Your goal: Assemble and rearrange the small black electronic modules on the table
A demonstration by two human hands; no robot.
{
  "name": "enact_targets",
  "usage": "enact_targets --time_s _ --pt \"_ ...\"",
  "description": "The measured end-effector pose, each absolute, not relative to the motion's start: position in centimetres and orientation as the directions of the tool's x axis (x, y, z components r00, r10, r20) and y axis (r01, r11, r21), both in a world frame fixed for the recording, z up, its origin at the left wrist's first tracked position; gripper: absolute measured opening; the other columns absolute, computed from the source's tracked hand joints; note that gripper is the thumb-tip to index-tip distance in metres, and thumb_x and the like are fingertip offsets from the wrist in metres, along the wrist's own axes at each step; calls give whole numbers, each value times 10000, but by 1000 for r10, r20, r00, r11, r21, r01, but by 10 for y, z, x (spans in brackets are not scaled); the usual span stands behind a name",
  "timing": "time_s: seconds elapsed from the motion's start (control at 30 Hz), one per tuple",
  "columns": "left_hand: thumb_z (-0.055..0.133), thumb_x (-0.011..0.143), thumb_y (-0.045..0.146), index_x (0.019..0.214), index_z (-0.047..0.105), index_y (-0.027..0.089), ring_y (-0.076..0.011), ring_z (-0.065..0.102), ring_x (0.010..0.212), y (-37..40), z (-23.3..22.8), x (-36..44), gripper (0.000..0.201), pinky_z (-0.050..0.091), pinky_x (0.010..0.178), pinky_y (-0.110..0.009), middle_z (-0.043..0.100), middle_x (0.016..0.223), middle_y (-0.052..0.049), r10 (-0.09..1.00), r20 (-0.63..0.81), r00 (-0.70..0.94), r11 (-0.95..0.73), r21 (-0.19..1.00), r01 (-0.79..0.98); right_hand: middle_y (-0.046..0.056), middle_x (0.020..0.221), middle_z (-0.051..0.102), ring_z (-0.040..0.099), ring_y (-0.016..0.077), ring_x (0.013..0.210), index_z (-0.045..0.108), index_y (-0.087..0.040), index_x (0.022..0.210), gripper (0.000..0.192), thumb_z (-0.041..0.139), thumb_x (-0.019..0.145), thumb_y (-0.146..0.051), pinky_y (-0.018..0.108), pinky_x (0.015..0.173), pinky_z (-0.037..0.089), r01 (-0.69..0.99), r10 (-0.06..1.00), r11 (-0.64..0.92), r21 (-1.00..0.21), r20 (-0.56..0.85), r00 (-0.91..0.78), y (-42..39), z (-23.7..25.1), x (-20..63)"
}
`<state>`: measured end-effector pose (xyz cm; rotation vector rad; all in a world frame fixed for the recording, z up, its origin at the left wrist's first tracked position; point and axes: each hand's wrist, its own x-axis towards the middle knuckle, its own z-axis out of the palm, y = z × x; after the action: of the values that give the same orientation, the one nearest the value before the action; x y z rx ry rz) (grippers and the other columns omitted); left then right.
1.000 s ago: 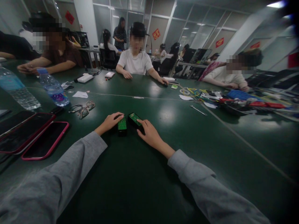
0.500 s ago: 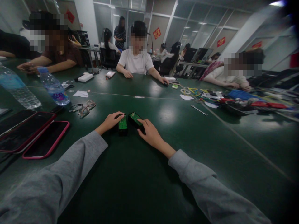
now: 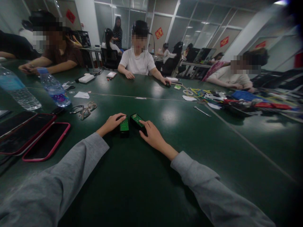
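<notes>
Head view shows your left hand (image 3: 110,124) curled loosely over the near-left side of a small black block topped with a green circuit board (image 3: 124,125), fingertips touching its upper end, while your right hand (image 3: 151,136) lies flat with the forefinger stretched onto the second black block with a green circuit board (image 3: 137,120), which sits tilted just beside the first, their far ends nearly touching. Neither hand closes into a pinch: both rest on the blocks, which lie on the dark green table (image 3: 142,183) straight ahead of you, between your grey sleeves. To handle them well, I judge that you should keep your fingers on the black edges and off the green faces, and steady one block before you shift the other, since the smooth tabletop would let them slide. Farther out on your left, two clear plastic water bottles with blue labels (image 3: 54,90) lie or lean near the table's edge; the nearer one seems to hold water, though I cannot tell how full it is. Beside them lie thin-framed spectacles (image 3: 87,108) and dark phones in pink-red cases (image 3: 44,142). Other people sit at the far side, well apart.
</notes>
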<state>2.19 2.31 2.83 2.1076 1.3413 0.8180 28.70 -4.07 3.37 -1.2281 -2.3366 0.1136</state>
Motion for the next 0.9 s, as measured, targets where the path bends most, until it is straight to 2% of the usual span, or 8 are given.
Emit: enact_targets --time_s 0.63,0.9 --pt "409 942 551 1171 643 221 -230 615 1125 28 22 20 465 452 1012 -386 678 1204 -56 913 235 332 -397 692 602 140 1192 536 559 270 1077 417 -169 1392 492 512 930 -310 473 930 517 764 802 579 -284 367 -471 -39 31 287" --pt "401 945 552 1164 640 228 -233 614 1129 26 24 21 459 456 1009 -384 678 1200 -51 912 230 338 -397 698 596 134 1233 529 554 273 1117 411 -202 1406 500 512 933 -329 483 950 512 755 806 576 -313 370 -461 -39 30 288"
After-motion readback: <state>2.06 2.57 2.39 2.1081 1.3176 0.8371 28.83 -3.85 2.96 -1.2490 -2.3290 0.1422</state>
